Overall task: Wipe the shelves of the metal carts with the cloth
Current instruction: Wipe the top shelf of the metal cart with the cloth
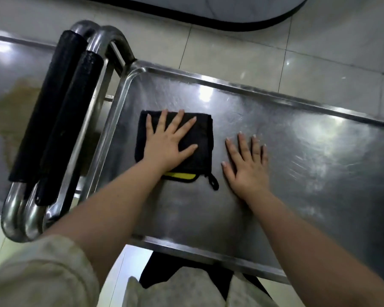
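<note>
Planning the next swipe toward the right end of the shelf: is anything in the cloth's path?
Yes. The right hand lies flat on the shelf just right of the cloth, which the left hand presses down. Past that hand, nothing else shows on the shelf.

The floor (242, 52) is made of big, pale, shiny tiles with thin dark lines (186, 44) between them, and just below the round grey thing (208, 5) with a black edge, small spots of light (288, 62) shine on the tiles.
</note>
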A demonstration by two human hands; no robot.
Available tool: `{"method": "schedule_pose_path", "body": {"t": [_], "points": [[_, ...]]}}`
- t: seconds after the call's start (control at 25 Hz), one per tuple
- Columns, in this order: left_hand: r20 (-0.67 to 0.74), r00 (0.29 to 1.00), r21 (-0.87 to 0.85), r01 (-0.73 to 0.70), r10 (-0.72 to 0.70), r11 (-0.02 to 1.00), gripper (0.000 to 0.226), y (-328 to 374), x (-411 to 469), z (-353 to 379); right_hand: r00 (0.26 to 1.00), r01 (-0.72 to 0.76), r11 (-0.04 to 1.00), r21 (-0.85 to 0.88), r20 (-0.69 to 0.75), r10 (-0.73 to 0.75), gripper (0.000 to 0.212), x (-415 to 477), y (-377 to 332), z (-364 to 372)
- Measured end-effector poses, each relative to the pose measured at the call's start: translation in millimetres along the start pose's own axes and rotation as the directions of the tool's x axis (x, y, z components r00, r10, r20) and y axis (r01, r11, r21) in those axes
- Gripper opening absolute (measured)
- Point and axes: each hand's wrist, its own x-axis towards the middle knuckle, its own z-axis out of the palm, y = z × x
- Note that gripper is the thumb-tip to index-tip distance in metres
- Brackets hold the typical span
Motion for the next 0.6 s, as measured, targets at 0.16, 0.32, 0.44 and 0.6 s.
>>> {"method": "schedule_pose_path", "body": {"t": [0.16,0.32,0.44,0.6], "points": [[0.016,0.999,-0.029,0.053,-0.052,0.998,0.071,-10,82,-21,1.000,0.008,1.000,-0.004,-0.013,-0.008,0.066,1,2,1],[0.034,0.992,-0.050,0.125,-0.123,0.991,0.067,0,101,-22,1.000,-0.014,1.000,-0.006,-0.017,0.013,0.069,4,2,0],[0.034,0.978,-0.100,0.209,-0.207,0.973,0.064,8,39,-11,1.000,-0.020,1.000,0.008,0.014,0.020,0.069,4,2,-3],[0.037,0.978,-0.117,0.208,-0.205,0.971,0.065,17,-84,19,0.999,-0.030,0.999,0.017,0.013,0.030,0.069,4,3,-2]]}}
